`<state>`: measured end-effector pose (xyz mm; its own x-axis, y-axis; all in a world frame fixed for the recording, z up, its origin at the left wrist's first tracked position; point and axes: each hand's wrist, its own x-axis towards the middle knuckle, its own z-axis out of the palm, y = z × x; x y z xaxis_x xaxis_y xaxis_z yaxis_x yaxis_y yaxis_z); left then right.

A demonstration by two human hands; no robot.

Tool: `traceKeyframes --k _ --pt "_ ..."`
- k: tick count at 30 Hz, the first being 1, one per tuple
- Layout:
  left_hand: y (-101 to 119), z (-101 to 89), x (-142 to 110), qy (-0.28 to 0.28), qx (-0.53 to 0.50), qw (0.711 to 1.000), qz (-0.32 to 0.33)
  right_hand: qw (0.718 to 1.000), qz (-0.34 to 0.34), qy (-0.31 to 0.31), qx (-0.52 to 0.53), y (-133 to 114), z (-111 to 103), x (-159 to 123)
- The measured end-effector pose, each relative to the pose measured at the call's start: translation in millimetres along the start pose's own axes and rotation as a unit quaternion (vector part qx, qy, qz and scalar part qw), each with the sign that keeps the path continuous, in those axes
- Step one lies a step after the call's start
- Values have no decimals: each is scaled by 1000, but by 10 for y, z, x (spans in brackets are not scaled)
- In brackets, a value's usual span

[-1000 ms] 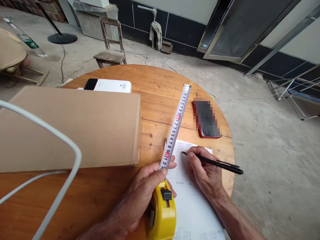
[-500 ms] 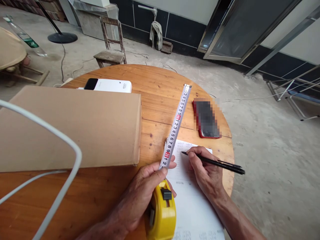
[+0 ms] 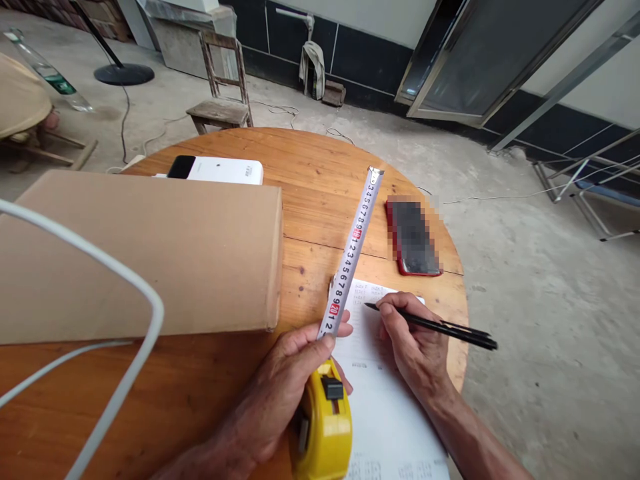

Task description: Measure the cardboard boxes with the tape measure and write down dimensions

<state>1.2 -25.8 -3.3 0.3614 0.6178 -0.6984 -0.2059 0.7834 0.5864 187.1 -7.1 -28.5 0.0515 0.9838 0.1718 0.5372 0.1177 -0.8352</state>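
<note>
My left hand (image 3: pixel 295 373) grips a yellow tape measure (image 3: pixel 330 427), its thumb pressed on the blade near the case. The silver blade sticks out away from me past the 20 mark, its metal hook upright above the wooden table. In my right hand (image 3: pixel 417 347) is a black pen (image 3: pixel 445 327), held in a writing grip with its tip at the paper. Beneath both hands lies a white sheet of paper (image 3: pixel 385 400) with rows of small handwriting near its top. A cardboard box (image 3: pixel 150 260) rests on the table left of the tape.
The round wooden table (image 3: pixel 320 160) also carries a phone in a red case (image 3: pixel 417 240) at the right and a white device with a black end (image 3: pixel 225 171) behind the box. A pale cable (image 3: pixel 153 320) loops across the left foreground. A wooden chair (image 3: pixel 220 113) stands beyond.
My right hand and the pen have shifted slightly to the right along the paper. My left hand and the tape measure stay where they were.
</note>
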Motion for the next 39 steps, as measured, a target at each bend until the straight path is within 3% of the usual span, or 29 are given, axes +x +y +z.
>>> traceKeyframes --k 30,35,39 --pt "8 3 -2 3 -1 1000 1 1000 10 -19 -5 -4 -1 -8" --pt "-3 -2 -7 0 -7 1000 5 997 23 58 54 18 -5 -29" --pt "-14 11 9 -9 -21 1000 15 995 -20 96 28 -12 18 8"
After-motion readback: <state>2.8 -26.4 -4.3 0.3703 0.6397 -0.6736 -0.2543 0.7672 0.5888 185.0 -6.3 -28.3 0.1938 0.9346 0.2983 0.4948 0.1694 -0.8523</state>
